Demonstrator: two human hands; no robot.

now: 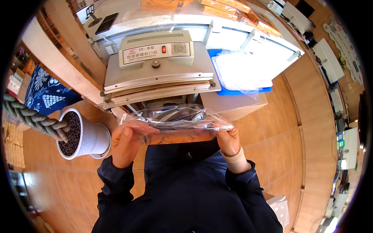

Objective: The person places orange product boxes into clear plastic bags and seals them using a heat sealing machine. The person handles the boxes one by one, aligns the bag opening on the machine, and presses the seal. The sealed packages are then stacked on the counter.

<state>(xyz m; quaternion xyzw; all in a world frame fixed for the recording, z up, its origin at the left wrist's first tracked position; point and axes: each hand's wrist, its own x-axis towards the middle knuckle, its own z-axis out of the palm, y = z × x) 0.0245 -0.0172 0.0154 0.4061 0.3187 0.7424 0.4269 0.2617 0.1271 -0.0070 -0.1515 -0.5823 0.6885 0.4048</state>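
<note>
Between my hands is a clear plastic bag (178, 116) with an orange, dark-patterned flat box (180, 138) in its near part. At the bag's left end, my left hand (126, 141) is closed on the plastic, thumb up. My right hand (228, 140) pinches the right end. The bag's far edge lies just short of a beige foot-pedal sealing machine (155, 50), whose long metal sealing bars (159, 83) face me. Its red switch (164, 49) shows on the front panel. Whether the bag's mouth touches the machine I cannot tell.
Right of the machine, a blue tray (223, 91) of clear bags stands on a cardboard box (241, 106). More orange boxes (221, 9) lie on the table behind, near a phone (107, 23). A white pot (87, 132) with a braided trunk stands at left.
</note>
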